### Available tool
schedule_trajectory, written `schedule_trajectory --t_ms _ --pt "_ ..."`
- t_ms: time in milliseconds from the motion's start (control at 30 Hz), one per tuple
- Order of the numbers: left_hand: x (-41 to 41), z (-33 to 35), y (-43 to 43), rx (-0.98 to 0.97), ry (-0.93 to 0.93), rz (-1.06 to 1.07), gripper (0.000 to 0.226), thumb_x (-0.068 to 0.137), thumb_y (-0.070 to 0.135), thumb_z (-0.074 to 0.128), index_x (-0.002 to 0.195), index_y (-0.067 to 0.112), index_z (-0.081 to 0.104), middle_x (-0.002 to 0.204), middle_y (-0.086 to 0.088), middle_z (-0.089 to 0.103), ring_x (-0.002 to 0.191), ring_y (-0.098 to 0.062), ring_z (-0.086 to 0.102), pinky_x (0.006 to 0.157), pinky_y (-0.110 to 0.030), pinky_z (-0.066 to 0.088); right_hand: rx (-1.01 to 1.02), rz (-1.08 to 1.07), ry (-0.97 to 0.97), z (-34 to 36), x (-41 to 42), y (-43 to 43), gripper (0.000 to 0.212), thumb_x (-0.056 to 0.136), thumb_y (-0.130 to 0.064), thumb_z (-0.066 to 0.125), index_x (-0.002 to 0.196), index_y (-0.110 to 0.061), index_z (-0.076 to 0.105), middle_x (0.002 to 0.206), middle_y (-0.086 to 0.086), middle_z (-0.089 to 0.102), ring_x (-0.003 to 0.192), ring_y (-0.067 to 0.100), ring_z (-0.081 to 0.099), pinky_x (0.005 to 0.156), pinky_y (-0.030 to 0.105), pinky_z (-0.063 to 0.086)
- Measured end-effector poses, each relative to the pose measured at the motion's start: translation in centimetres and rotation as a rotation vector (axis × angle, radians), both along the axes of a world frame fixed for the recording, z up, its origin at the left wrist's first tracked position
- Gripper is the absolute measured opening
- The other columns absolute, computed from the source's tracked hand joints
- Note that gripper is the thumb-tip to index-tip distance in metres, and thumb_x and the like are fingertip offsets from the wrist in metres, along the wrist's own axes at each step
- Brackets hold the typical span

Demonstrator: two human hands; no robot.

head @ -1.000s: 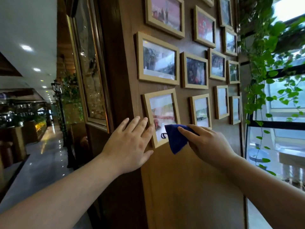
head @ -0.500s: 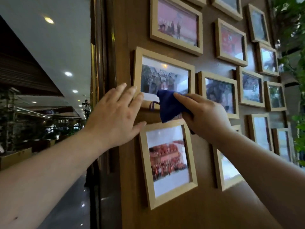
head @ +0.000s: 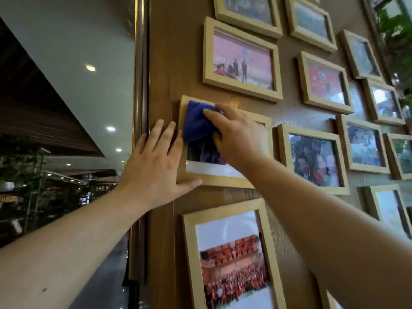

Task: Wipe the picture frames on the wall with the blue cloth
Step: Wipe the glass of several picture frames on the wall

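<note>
Several light wooden picture frames hang on a brown wood-grain wall [head: 223, 195]. My right hand [head: 236, 139] presses the blue cloth [head: 197, 123] flat against the upper left corner of the leftmost middle frame [head: 223, 180]. My left hand [head: 153, 168] lies flat, fingers spread, against the wall and that frame's left edge, its thumb under the frame's lower left corner. Part of the photo is hidden behind my right hand and the cloth. Below it hangs a tall frame [head: 189, 253] with a crowd photo. Above it hangs a frame [head: 208, 50] with a pink photo.
The wall ends at a dark vertical metal post [head: 139, 63] just left of my left hand. Beyond it lies a dim hall with ceiling lights [head: 90, 68] and plants. Green leaves [head: 399, 25] hang at the upper right edge.
The view has tilted upward. My right hand has carried the cloth from the lower frame up to the middle frame's upper left corner. My left hand has followed up the wall's edge.
</note>
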State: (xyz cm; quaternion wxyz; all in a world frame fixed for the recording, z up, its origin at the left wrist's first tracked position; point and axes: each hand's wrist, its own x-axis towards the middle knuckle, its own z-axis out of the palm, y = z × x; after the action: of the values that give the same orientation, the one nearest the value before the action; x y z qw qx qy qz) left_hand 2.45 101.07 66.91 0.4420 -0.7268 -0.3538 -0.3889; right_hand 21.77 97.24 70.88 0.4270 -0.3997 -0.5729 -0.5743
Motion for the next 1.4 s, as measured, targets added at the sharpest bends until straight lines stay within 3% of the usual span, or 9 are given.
schedule_trajectory --t_ms 100,300,600,733,833,967,1233,1400 --pt "-0.1 -0.1 0.8 0.026 -0.010 -0.036 0.109 0.074 0.086 0.025 0.145 0.005 0.029 0.159 -0.019 0.024 0.149 -0.033 0.009 0.116 -0.056 0.025 0.006 0.007 -0.031 -1.7 -0.6 1.5 0.050 0.088 -0.024 0.059 0.136 -0.020 0.047 0.142 0.016 0.045 0.125 0.036 0.044 0.080 0.051 0.050" --pt "0.0 -0.3 1.7 0.082 -0.042 -0.097 0.109 0.074 0.085 0.032 0.147 0.004 0.026 0.158 -0.016 0.026 0.149 -0.030 0.011 0.114 -0.054 0.030 -0.001 -0.076 -0.077 -2.5 2.3 2.8 0.055 0.089 -0.029 0.060 0.141 -0.026 0.041 0.148 0.013 0.037 0.132 0.032 0.037 0.094 0.052 0.043" --pt "0.1 -0.5 1.9 0.089 -0.065 -0.092 0.108 0.073 0.086 0.029 0.149 0.010 0.019 0.160 -0.013 0.023 0.150 -0.027 0.007 0.108 -0.052 0.034 0.043 -0.057 0.127 -2.2 5.9 2.4 0.045 0.087 -0.021 0.058 0.132 -0.022 0.055 0.138 0.013 0.051 0.118 0.034 0.049 0.076 0.050 0.052" --pt "0.1 -0.5 2.1 0.093 -0.061 -0.092 0.107 0.073 0.086 0.030 0.148 0.009 0.023 0.160 -0.013 0.024 0.150 -0.027 0.008 0.107 -0.052 0.035 0.038 -0.019 0.013 -3.0 1.4 2.7 0.048 0.087 -0.032 0.051 0.135 -0.023 0.048 0.138 0.013 0.047 0.118 0.033 0.046 0.082 0.050 0.048" --pt "0.2 -0.5 2.0 0.090 -0.056 -0.087 0.105 0.074 0.085 0.034 0.145 0.007 0.029 0.159 -0.014 0.025 0.149 -0.028 0.009 0.108 -0.052 0.036 0.034 -0.011 -0.027 -3.2 -0.9 2.8 0.047 0.086 -0.030 0.054 0.132 -0.021 0.050 0.134 0.015 0.050 0.114 0.034 0.048 0.077 0.049 0.049" --pt "0.3 -0.5 1.6 0.092 -0.058 -0.063 0.108 0.073 0.085 0.030 0.149 0.007 0.024 0.160 -0.013 0.022 0.150 -0.028 0.008 0.109 -0.053 0.033 0.029 -0.099 0.000 -3.6 1.9 2.2 0.049 0.085 -0.029 0.052 0.133 -0.022 0.049 0.133 0.013 0.050 0.111 0.033 0.049 0.074 0.046 0.049" --pt "0.1 -0.6 1.5 0.059 -0.054 -0.067 0.109 0.074 0.086 0.023 0.151 0.009 0.018 0.162 -0.012 0.015 0.150 -0.027 0.001 0.111 -0.054 0.029 0.019 -0.196 0.187 -3.2 6.9 1.4 0.049 0.077 -0.017 0.067 0.125 -0.021 0.059 0.126 0.011 0.056 0.103 0.035 0.053 0.060 0.038 0.047" --pt "0.1 -0.6 1.5 0.073 -0.050 -0.069 0.108 0.074 0.084 0.028 0.150 0.007 0.021 0.161 -0.013 0.018 0.150 -0.028 0.004 0.111 -0.053 0.030 -0.009 -0.137 0.028 -4.1 2.1 1.5 0.050 0.083 -0.030 0.055 0.132 -0.022 0.049 0.131 0.012 0.049 0.109 0.032 0.049 0.069 0.043 0.050"
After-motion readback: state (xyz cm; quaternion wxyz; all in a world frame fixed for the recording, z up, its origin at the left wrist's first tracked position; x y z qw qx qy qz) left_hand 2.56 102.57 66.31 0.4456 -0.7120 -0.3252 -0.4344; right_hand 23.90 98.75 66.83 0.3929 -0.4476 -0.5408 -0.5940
